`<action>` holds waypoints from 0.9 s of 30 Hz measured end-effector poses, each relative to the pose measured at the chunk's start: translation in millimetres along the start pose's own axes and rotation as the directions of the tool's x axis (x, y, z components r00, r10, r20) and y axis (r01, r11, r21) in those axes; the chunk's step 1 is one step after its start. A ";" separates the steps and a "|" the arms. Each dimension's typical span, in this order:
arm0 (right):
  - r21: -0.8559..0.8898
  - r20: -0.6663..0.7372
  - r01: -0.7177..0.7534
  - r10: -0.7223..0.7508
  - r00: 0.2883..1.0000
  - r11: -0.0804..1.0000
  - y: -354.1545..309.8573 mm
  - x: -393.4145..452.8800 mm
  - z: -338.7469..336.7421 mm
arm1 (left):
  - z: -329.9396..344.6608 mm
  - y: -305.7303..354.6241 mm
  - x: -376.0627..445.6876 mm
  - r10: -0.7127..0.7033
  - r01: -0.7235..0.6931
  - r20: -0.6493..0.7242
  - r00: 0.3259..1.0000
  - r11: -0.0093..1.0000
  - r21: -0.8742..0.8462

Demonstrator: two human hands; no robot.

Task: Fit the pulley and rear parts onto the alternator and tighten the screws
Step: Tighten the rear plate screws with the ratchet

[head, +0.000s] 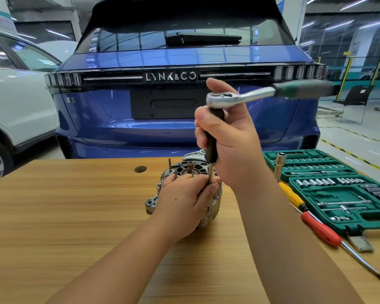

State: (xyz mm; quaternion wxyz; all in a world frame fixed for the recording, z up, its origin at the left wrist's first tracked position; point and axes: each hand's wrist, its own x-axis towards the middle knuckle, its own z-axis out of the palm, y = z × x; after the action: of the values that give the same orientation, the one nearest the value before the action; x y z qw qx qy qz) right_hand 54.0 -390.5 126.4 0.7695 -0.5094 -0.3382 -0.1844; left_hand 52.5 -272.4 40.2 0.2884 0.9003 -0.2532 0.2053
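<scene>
A silver alternator [154, 201] stands on the wooden table [79, 207], rear end up, with thin studs rising from it. My left hand [184, 201] grips its near side, and the fingers steady the lower end of a steel extension shaft [211, 173]. My right hand [230, 141] curls round the shaft's black handle. A chrome ratchet [233, 98] sits on top of that handle, and its green grip [303, 89] points right. The shaft's tip and the screw under it are hidden by my left fingers.
An open green socket case [338, 189] lies at the table's right. A yellow screwdriver [291, 195] and a red screwdriver [323, 229] lie beside the case. A single socket [279, 164] stands upright at the case's left edge. A blue car's rear [162, 119] is just beyond the table.
</scene>
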 end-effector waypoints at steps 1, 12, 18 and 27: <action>-0.037 0.007 0.054 -0.053 0.999 0.998 0.9 0.0 2.7 | -0.6 -0.1 -0.4 0.000 0.000 -0.002 1.000 1.000 -0.001; 0.315 0.151 -0.147 0.104 0.983 0.938 4.4 9.2 -9.0 | -0.3 1.2 -1.1 0.000 0.000 -0.011 1.000 1.000 -0.002; 0.014 -0.216 -0.001 0.004 0.976 1.000 6.4 2.7 -0.1 | 1.8 -1.1 0.0 0.011 -0.010 -0.011 1.000 0.999 0.045; -0.041 -0.027 0.092 -0.093 0.995 0.995 0.1 -1.7 3.1 | 2.4 -1.0 -0.1 -0.002 0.002 -0.021 1.000 1.000 0.014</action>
State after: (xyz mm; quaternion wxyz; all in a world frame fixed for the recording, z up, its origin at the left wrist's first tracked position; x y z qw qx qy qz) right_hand 51.9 -387.7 125.9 0.7548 -0.5056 -0.3464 -0.2338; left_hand 53.5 -273.1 37.9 0.2851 0.9003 -0.2478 0.2164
